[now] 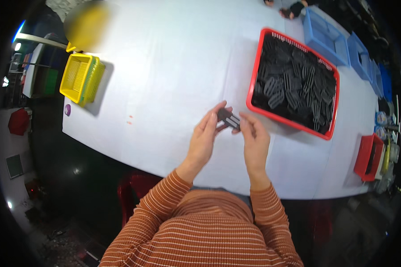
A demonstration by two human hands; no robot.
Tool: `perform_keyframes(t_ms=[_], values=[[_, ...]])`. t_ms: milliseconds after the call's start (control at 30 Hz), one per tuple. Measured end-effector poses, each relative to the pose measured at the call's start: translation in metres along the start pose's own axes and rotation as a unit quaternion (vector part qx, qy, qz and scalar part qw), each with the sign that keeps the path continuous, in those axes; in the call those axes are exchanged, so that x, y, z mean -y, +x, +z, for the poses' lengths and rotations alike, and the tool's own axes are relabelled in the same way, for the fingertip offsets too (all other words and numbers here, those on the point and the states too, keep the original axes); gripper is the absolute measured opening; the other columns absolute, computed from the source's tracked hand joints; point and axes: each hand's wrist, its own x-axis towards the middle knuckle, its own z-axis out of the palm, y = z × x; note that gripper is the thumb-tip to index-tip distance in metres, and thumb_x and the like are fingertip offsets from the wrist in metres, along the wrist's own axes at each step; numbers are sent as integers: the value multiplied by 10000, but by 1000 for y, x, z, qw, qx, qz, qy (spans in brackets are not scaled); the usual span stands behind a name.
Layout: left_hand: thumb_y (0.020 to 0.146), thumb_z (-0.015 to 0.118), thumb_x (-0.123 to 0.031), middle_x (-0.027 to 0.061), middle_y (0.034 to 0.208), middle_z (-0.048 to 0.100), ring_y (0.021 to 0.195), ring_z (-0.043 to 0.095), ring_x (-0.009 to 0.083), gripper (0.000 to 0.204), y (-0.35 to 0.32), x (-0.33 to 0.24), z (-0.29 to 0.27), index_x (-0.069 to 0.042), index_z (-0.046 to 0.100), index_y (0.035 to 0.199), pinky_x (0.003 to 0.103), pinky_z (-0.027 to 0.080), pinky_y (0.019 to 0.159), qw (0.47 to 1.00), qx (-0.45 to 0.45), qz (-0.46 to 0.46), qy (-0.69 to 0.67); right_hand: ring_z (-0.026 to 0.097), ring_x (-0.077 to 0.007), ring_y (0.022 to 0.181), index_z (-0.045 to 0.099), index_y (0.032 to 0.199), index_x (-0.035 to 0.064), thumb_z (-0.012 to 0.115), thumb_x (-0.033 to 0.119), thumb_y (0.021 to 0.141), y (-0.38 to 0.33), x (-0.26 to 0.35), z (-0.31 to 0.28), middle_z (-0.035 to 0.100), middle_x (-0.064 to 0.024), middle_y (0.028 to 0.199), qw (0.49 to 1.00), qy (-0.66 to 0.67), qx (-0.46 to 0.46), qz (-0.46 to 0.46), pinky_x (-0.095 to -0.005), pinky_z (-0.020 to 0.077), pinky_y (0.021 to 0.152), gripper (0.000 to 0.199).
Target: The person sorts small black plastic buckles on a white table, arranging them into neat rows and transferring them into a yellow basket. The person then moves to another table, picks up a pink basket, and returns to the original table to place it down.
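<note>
Between my two hands, above the white table (165, 89), is a small flat black slotted part (228, 118) with long openings through it. My left hand (205, 133) pinches its left end between thumb and fingers. At its other end, my right hand (255, 135) grips the edge with thumb and fingertips. To the right stands a red-rimmed basket (291, 122) heaped with many similar black slotted parts (294, 75), its near left corner close to my right hand.
Stacked yellow baskets (78, 80) stand at the table's left edge, by a purple roll (67, 110). Blue trays (327, 38) line the far right edge. A red bin (367, 158) sits at the right end. Another person's hand (287, 13) shows at the far side.
</note>
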Motion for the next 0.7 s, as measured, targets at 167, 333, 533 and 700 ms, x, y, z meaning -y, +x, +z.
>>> perform_keyframes(t_ms=[167, 333, 533, 700], values=[[1013, 307, -412, 163, 1249, 532, 1256, 451, 303, 558, 13, -3, 23, -34, 280, 1422, 434, 376, 1054, 987, -12, 74, -141, 608, -177, 893, 649, 1092, 67, 631, 102, 882, -12, -2, 12, 650, -57, 954, 992, -77, 42, -92, -321, 431, 829, 214], [1020, 311, -361, 93, 941, 633, 1176, 522, 310, 420, 13, -37, 19, -39, 409, 1272, 456, 420, 1032, 961, -79, -1, -266, 350, -333, 1302, 660, 1155, 191, 571, 307, 920, -29, 10, 19, 472, -91, 1344, 843, -374, 19, -385, -560, 233, 1045, 277], [1036, 204, -358, 166, 1295, 484, 1308, 399, 298, 435, -12, -42, 31, -33, 440, 1203, 453, 370, 1085, 963, -23, -50, -265, 215, -381, 1381, 660, 1172, 187, 426, 435, 964, -17, 22, 20, 395, -90, 1427, 825, -418, 24, -379, -661, 28, 1079, 399], [1035, 166, -374, 199, 1339, 448, 1311, 398, 307, 484, -18, -48, 21, -13, 466, 1152, 451, 365, 1091, 969, -63, -26, -238, 182, -391, 1401, 633, 1224, 211, 371, 425, 983, -39, 15, 23, 327, -101, 1481, 845, -368, 114, -372, -692, 52, 1051, 416]])
